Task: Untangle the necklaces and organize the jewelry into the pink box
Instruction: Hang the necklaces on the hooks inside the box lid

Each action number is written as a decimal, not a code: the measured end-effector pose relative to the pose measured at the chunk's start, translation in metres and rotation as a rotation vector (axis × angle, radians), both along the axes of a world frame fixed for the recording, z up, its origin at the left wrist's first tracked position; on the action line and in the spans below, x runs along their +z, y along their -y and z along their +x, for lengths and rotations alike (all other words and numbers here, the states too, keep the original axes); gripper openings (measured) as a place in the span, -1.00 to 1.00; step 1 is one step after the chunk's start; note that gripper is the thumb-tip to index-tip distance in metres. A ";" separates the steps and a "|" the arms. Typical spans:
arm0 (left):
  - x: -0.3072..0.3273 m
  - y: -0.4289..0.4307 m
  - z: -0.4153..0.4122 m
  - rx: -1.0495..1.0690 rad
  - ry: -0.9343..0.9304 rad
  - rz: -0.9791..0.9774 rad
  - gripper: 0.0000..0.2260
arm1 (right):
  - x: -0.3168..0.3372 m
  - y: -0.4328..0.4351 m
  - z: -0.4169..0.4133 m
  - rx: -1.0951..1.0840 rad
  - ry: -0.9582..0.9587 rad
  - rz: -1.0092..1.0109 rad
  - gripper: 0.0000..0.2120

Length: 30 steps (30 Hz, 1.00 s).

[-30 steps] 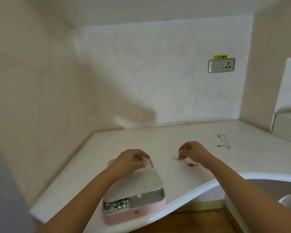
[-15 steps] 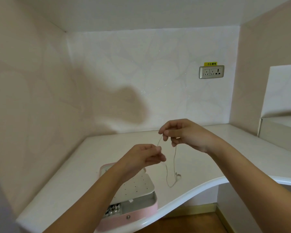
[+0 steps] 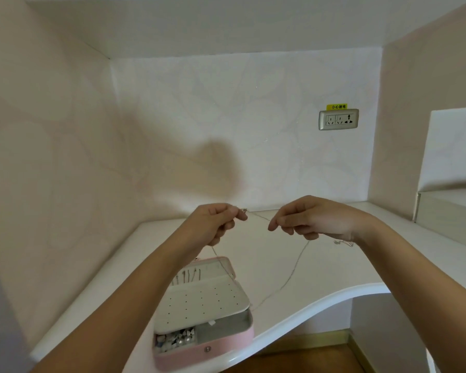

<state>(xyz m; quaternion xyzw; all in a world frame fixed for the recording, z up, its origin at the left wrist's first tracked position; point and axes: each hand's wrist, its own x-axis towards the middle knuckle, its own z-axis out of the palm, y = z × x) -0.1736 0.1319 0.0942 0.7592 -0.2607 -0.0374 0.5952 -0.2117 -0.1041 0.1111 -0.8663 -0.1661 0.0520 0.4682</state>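
Pink box [image 3: 226, 343]: lies open on the desk [image 3: 105, 278] at 6 o'clock in the view, closest to the person. A white perforated panel [image 3: 202, 300] covers most of it, and small jewelry pieces [image 3: 175, 340] fill the front left compartment. The lid [image 3: 199, 267] lies back at its 12 o'clock side, with thin hanging pieces along it.

Necklace [image 3: 293, 267]: a fine pale chain held in the air, not on the desk. Its slack hangs as one long loop whose lowest point sits by the box's right edge. Whether it touches the box there, I cannot tell.

Left hand [image 3: 213, 224]: its grip is a pinch on the chain, with what may be a clasp or charm showing just past the fingertips at 3 o'clock.

Right hand [image 3: 312, 219]: its grip also pinches the chain, with forefinger and thumb pointing to 9 o'clock.

Key relation: the short stretch between the two grips runs roughly 9 to 3, and the loop drops toward 6. The box lies at 6 o'clock from the left grip and about 7 o'clock from the right, so the left hand is the nearer one for lowering the chain in.

Second necklace [image 3: 343, 242]: lies on the desk just beyond the right wrist, apart from the box.

Wall socket [image 3: 338, 119]: on the back wall at 1 o'clock, farthest away.
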 end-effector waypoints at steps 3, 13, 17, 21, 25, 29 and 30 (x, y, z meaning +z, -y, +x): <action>0.017 0.000 0.001 -0.043 -0.061 -0.123 -0.76 | 0.001 0.008 0.000 -0.001 0.016 0.090 -0.80; 0.010 -0.029 0.025 -0.287 -0.472 -0.705 -0.73 | -0.015 0.046 0.016 -0.119 -0.127 0.846 -0.94; -0.003 -0.030 0.029 -0.379 -0.443 -0.879 -0.73 | -0.025 0.041 0.024 -0.090 -0.228 1.047 -0.84; -0.002 -0.026 0.027 -0.295 -0.353 -0.826 -0.55 | -0.037 0.033 0.028 -0.180 -0.284 1.099 -0.98; 0.010 -0.020 0.021 -0.183 -0.302 -0.694 -0.60 | -0.061 0.025 0.030 -0.307 -0.404 1.102 -0.80; 0.024 -0.010 0.019 -0.116 -0.319 -0.521 -0.74 | -0.092 0.009 0.029 -0.410 -0.487 0.996 -0.80; 0.026 -0.006 0.019 -0.102 -0.336 -0.491 -0.75 | -0.095 0.006 0.030 -0.435 -0.478 0.980 -0.80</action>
